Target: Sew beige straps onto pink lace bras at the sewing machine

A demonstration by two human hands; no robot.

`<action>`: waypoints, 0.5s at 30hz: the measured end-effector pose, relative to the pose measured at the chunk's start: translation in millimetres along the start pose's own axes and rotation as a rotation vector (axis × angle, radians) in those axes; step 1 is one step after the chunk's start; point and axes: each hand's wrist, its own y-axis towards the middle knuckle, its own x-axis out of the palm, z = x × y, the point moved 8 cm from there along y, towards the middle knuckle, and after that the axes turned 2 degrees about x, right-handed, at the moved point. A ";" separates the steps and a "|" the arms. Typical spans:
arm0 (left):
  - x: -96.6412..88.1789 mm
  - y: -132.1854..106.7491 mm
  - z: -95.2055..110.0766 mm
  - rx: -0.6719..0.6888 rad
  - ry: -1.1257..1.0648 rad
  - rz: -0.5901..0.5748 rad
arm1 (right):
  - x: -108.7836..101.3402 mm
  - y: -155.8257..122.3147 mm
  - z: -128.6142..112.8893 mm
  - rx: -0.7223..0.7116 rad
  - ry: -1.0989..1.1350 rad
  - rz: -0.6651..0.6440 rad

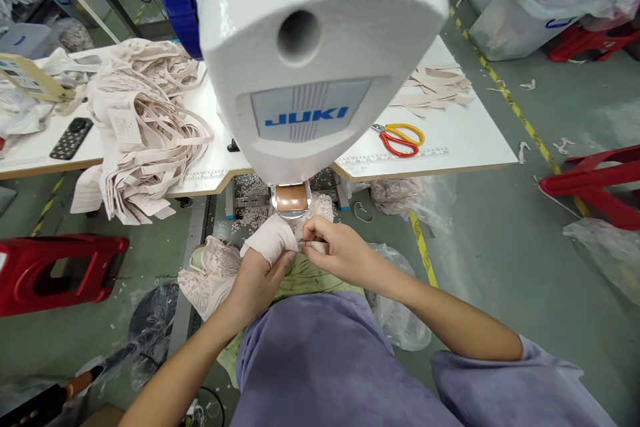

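1. Grips pale fabric (271,238) in the left hand (261,278), with thumb and fingers clamped on its lower edge, just below the brown, metal-rimmed part (291,199) of the white sewing machine (320,20).
2. Pinches a narrow pale strip (320,248) in the right hand (337,250), with fingertips drawn together at the right end of the fabric, just beside the left thumb; cannot tell whether joined to that fabric.
3. Holds both hands close together in front of the purple clothing (320,360).
4. Has lace fabric (213,270) just beside the left wrist.
5. Has a heap of pale straps (145,140) on the left of the tabletop (480,147), draped over the front edge, with a dark spotted phone (71,139) farther left.
6. Has scissors (403,140) with red and yellow handles on the right, near a printed ruler (395,155), with pale strips (435,87) farther back.
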 end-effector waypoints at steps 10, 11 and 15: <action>1.4 5.3 3.6 -0.019 0.045 -0.033 | -6.0 8.2 1.5 -0.007 -0.029 -0.074; 1.0 5.9 3.0 -0.035 0.042 -0.028 | -4.8 10.2 4.6 0.005 -0.008 -0.104; 2.4 9.3 1.0 -0.099 -0.024 -0.029 | 4.5 14.7 20.5 0.101 0.191 -0.228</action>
